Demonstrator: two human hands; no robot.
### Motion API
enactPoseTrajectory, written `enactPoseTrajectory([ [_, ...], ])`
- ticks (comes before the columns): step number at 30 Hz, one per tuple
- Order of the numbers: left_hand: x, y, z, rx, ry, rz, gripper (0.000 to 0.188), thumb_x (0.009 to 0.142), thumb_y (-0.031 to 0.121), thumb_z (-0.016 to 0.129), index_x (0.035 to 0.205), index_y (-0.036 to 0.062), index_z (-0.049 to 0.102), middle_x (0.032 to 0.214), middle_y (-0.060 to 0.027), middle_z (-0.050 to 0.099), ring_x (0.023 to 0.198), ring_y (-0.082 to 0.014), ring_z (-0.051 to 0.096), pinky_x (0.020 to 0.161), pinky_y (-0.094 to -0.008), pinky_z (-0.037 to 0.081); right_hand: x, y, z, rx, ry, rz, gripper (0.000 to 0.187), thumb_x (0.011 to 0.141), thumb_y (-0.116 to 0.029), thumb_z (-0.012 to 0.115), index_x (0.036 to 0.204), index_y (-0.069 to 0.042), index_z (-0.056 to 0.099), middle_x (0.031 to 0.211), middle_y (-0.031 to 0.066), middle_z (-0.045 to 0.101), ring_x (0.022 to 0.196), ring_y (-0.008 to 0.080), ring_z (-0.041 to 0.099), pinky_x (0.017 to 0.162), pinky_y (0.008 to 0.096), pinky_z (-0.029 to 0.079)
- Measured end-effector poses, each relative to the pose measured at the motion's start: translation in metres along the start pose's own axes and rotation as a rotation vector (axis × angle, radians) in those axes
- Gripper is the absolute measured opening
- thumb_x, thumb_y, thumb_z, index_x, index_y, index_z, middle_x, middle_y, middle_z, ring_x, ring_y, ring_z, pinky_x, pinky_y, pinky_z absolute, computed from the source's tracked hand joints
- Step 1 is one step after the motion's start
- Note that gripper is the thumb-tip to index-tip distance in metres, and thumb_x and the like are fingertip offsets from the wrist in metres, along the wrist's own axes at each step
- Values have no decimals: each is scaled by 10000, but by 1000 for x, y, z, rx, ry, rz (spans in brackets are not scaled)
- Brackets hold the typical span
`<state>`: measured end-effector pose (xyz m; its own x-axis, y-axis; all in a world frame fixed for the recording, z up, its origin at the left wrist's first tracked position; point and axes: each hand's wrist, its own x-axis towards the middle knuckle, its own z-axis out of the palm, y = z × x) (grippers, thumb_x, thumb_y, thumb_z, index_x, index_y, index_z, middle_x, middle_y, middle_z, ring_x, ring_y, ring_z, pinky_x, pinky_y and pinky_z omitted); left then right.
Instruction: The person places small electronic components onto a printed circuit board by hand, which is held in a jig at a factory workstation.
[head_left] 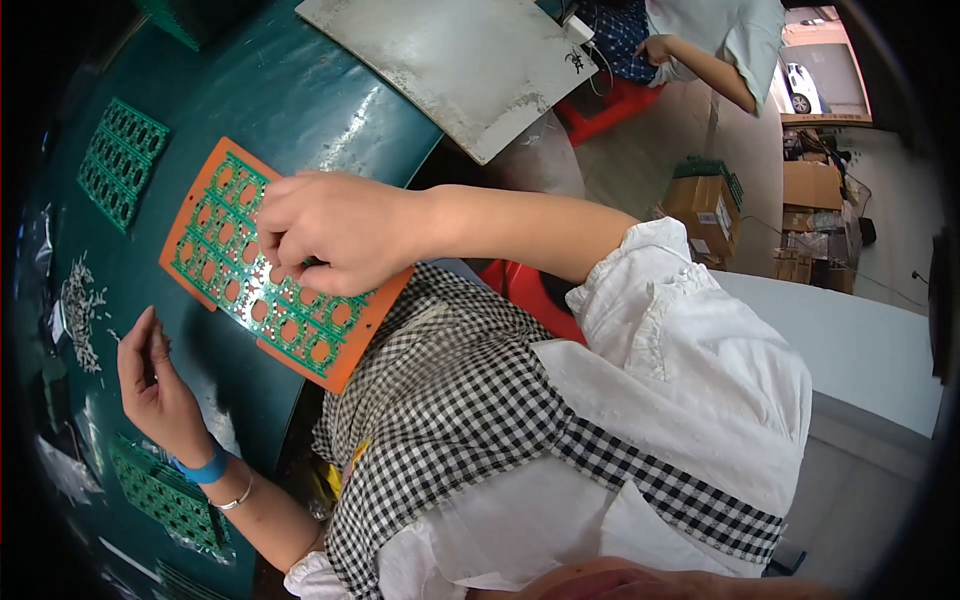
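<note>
An orange board carrier [345, 372] lies at the table's edge near my body, with a green circuit board panel [222, 238] full of round cutouts on it. My right hand [335, 232] is over this panel, fingers curled and pressed together at its surface; anything between the fingertips is hidden. Nearer the left side, my left hand [163, 385], with a blue wristband [203, 463], is held above the table with thumb and forefinger brought together. Whether a small part is between them I cannot make out. Beside it lies a loose pile of small white parts [80, 315].
Another green panel [122, 163] lies at the far left, and several more panels [170, 490] sit in plastic at the lower left. A worn grey board [455, 65] juts over the table's edge. Another person's hand [655, 48], a red stool [610, 112] and cardboard boxes [703, 213] are beyond.
</note>
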<state>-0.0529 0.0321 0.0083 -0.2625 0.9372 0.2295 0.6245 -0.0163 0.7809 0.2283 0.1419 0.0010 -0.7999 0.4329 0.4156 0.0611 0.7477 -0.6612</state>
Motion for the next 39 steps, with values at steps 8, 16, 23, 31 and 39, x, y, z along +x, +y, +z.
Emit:
enactPoseTrajectory([
  [8, -4, -16, 10, -4, 86, 7, 142, 949, 13, 621, 1062, -8, 705, 950, -54, 682, 871, -101, 609, 787, -228, 487, 0, -1, -3, -9, -52, 40, 45, 739, -54, 718, 746, -20, 690, 948, 62, 659, 940, 261, 624, 823, 366, 507],
  [16, -2, -10, 14, 37, 146, -1, 137, 922, 32, 658, 1042, 15, 723, 878, -21, 689, 795, -73, 607, 740, -217, 489, 4, -2, -6, 62, -57, 50, 27, 691, -22, 704, 700, -33, 682, 924, 47, 656, 906, 246, 626, 764, 359, 521],
  [23, -2, -12, 16, 30, 165, 12, 131, 899, 43, 671, 1011, 42, 738, 847, -44, 702, 731, -99, 630, 698, -235, 511, 6, 2, -6, 23, -67, 71, 46, 686, -20, 700, 730, -28, 689, 936, 52, 660, 916, 242, 629, 757, 357, 525],
  [31, -2, -12, 17, 46, 150, 21, 134, 893, 51, 675, 1006, 60, 747, 856, -55, 715, 747, -112, 656, 699, -242, 518, 8, 1, -8, -11, -93, 54, 44, 687, -16, 693, 729, -26, 687, 934, 50, 652, 902, 240, 623, 753, 357, 524],
  [39, -3, -13, 17, 48, 146, 34, 133, 893, 59, 685, 1009, 69, 748, 855, -53, 716, 745, -109, 658, 698, -239, 518, 10, 1, -9, -11, -121, 35, 37, 686, -13, 692, 719, -22, 677, 932, 47, 639, 892, 239, 619, 751, 355, 521],
])
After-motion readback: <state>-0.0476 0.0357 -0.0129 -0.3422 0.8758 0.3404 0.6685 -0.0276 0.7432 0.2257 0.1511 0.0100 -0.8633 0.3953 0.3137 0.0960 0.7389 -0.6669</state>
